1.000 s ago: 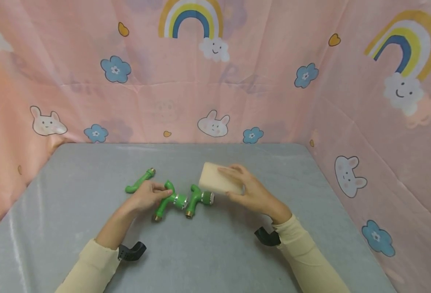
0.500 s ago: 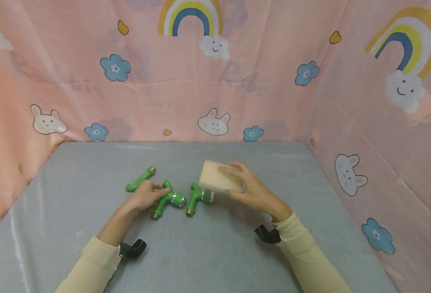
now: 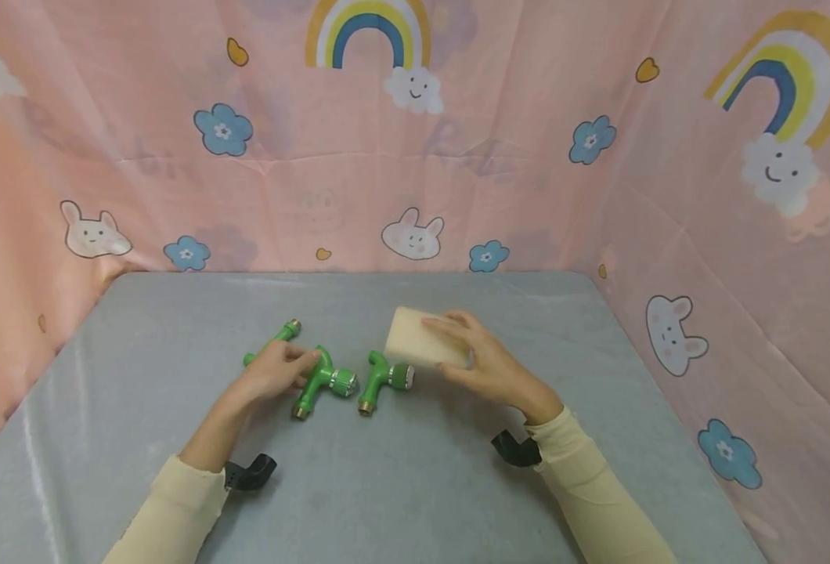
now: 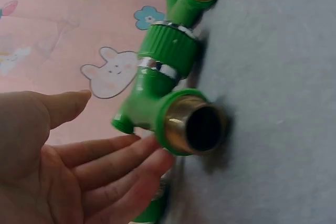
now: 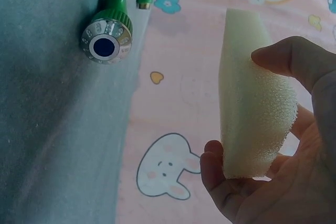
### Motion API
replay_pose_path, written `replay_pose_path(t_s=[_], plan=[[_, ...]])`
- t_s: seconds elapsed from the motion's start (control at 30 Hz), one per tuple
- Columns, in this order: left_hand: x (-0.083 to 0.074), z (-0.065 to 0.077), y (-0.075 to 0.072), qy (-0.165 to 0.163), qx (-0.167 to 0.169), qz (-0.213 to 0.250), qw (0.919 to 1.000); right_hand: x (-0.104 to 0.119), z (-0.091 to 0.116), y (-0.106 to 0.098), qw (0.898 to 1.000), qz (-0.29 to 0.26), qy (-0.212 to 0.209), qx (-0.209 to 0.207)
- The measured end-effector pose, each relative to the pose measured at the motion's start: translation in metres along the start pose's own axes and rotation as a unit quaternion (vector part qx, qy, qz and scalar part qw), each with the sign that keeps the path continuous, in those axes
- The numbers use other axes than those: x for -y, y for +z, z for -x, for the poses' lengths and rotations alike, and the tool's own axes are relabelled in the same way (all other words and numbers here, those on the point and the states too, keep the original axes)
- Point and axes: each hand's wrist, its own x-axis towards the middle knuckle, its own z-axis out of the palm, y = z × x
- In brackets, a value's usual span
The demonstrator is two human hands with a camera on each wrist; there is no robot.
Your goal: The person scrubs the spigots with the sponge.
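Three green taps with brass threaded ends lie on the table. Beside the left tap (image 3: 322,376) is my left hand (image 3: 272,372). In the left wrist view its thumb (image 4: 68,107) stands apart from that tap, while the loosely extended fingers (image 4: 110,166) lie close by its body; contact cannot be told. A second tap (image 3: 376,384) lies just to the right. The third tap (image 3: 286,332) is behind my left hand, partly hidden. My right hand (image 3: 492,368) grips a cream foam sponge (image 3: 418,338) between thumb and fingers, raised above the table.
The grey cloth-covered table (image 3: 415,486) meets a pink patterned curtain (image 3: 274,196) at its back and sides. A black curved piece (image 3: 251,472) sticks out at the left wrist, and another black piece (image 3: 516,450) at the right wrist.
My left hand has let go of the left tap and drawn slightly left. That tap has settled on the table, a little apart from the right one. The right hand still holds the sponge.
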Motion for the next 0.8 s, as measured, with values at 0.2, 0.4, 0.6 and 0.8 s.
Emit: replay_pose_path(t_s=[0.2, 0.4, 0.6, 0.8], plan=[[-0.007, 0.007, -0.007, 0.011, -0.025, -0.053, 0.9982, 0.002, 0.001, -0.004, 1.0, -0.004, 0.01, -0.002], [-0.008, 0.011, -0.018, 0.042, -0.057, -0.037, 0.9968, 0.003, 0.001, -0.004, 1.0, -0.005, 0.015, -0.002], [-0.005, 0.014, -0.029, 0.081, -0.109, -0.014, 0.9906, 0.002, 0.0, -0.003, 1.0, 0.0, 0.014, -0.002], [0.002, 0.015, -0.038, 0.038, -0.15, -0.058, 0.9863, -0.001, 0.0, -0.001, 1.0, -0.002, 0.002, -0.005]])
